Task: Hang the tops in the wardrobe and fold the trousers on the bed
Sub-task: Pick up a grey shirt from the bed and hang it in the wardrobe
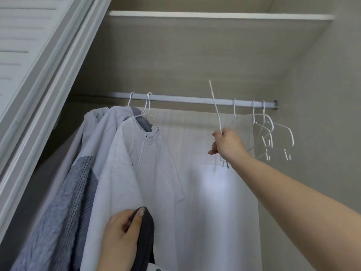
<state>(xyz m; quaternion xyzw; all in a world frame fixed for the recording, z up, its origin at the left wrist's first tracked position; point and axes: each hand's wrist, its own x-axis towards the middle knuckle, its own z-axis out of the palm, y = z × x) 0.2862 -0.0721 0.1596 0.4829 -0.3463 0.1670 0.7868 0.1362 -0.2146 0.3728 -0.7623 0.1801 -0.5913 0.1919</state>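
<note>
The right hand [227,142] reaches into the wardrobe with its grip closed on the neck of a white wire hanger [215,106]. The hook of this hanger stands above the rail [185,99] and seems to be free of it — I judge the person is taking an empty hanger to carry the next top. The hand holds it at the neck, probably because from there the hook is easy to steer.

The left hand [119,231] is low, near the bottom of the view, and its fingers curl around a dark garment [145,231]. Whether it is a top or trousers I cannot tell, since most of it is hidden. It is kept close to the body, likely to be ready for the hanger.

At the left end of the rail two hangers already carry tops: a pale hooded one [109,122] and a white top [140,163], pushed together to leave room. At the right end, several empty hangers [273,130] wait on the rail. The bed is not in view.
</note>
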